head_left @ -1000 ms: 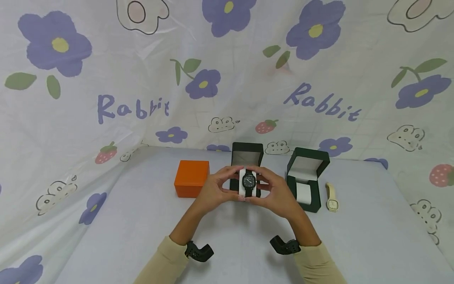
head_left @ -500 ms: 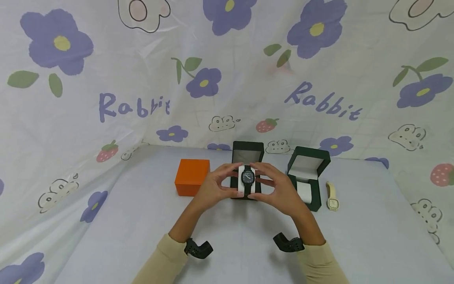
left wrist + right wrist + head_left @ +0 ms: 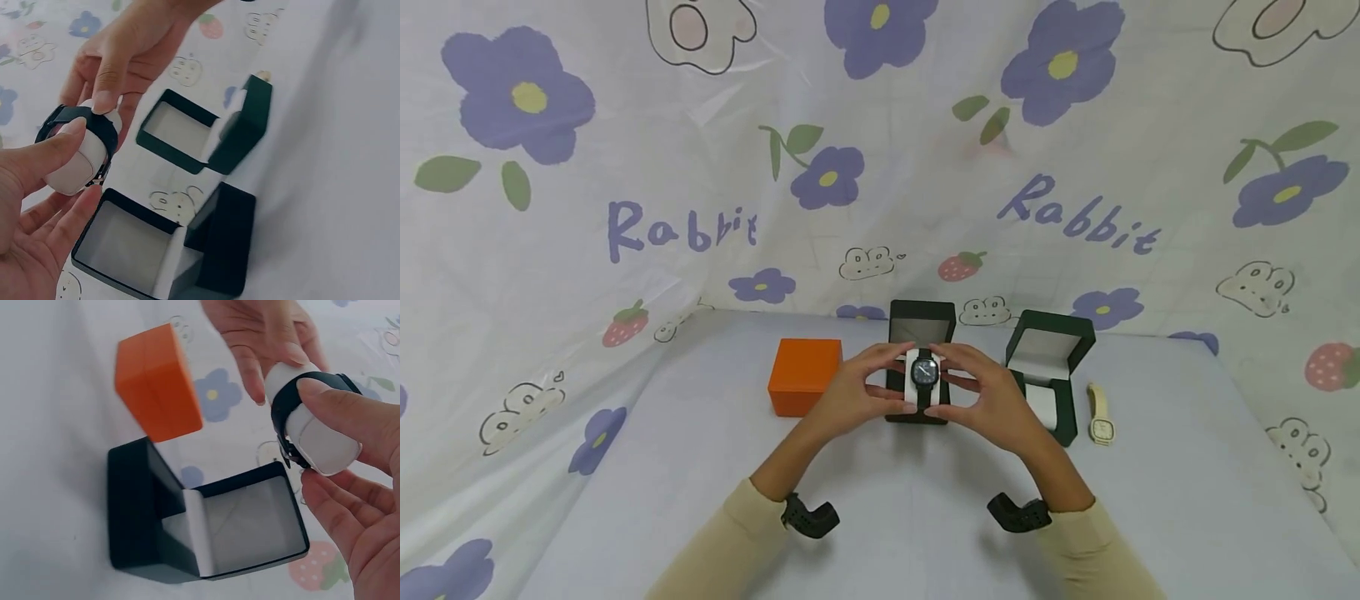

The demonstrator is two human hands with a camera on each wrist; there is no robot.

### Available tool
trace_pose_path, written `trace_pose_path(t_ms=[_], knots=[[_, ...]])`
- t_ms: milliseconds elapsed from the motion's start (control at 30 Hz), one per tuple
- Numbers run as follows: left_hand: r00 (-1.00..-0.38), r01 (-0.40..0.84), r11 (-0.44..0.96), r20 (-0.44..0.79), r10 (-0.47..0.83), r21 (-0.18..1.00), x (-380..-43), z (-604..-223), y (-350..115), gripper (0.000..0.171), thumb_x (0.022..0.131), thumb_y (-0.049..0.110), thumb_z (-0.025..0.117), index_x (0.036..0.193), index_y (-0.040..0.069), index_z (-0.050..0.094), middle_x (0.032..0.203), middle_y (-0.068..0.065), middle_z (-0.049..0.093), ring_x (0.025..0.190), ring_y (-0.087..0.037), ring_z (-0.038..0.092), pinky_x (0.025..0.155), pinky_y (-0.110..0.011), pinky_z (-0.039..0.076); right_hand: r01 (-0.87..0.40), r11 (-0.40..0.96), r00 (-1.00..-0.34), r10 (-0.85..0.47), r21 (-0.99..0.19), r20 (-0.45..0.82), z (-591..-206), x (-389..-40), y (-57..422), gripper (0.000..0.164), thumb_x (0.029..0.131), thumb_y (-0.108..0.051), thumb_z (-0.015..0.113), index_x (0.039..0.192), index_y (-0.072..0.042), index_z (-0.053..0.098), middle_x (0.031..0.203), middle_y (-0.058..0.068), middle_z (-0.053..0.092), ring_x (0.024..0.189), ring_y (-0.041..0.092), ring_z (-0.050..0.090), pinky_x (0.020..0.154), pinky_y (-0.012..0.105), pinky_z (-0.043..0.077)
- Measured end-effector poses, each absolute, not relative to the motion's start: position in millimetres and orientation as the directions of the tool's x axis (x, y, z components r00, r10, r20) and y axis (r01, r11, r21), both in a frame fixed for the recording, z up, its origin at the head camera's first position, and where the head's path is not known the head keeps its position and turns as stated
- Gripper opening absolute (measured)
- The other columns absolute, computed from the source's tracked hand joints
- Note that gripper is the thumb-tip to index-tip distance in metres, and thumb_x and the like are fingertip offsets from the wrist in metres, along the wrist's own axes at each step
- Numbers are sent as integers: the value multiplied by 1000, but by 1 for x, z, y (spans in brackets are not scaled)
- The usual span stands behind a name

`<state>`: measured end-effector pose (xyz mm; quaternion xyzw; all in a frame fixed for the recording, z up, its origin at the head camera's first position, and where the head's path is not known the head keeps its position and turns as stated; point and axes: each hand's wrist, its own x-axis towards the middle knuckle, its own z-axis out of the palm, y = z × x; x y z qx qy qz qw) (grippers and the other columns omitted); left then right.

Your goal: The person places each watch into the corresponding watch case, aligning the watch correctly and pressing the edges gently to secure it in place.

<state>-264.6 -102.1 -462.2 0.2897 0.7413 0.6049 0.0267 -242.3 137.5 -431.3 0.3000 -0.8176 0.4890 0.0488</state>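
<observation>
A black watch [image 3: 924, 372] with a dark square face is strapped round a white cushion [image 3: 69, 178]. Both hands hold it between them, face towards the head camera, in front of an open dark box [image 3: 922, 310]. My left hand [image 3: 853, 392] grips the cushion's left end with thumb below and fingers above. On the other end, my right hand [image 3: 988, 400] pinches it the same way. In the left wrist view the left thumb presses on the strap and cushion; the right wrist view shows the buckle [image 3: 290, 452] at the cushion's underside.
An orange box [image 3: 806, 367], closed, stands to the left. On the right sits an open green box [image 3: 1051, 325] with a white cushion [image 3: 1041, 406] inside. Beside that box lies a gold watch [image 3: 1102, 429]. A patterned sheet [image 3: 880, 225] hangs behind the table.
Both hands have shifted the watch and cushion slightly away from me, over the dark box. The forearms have spread a little apart. The boxes and the gold watch stay put.
</observation>
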Motion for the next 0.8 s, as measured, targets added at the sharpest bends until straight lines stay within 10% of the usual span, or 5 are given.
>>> trace_pose_path(t_ms=[800], knots=[[-846, 475, 457, 249, 471, 752, -302, -482, -96, 78, 78, 21, 90, 146, 7, 55, 139, -8, 59, 118, -32, 60, 83, -26, 60, -474, 545, -868, -422, -692, 262, -475, -284, 143, 81, 77, -18, 91, 148, -9, 52, 146, 15, 56, 121, 42, 61, 96, 52, 55]])
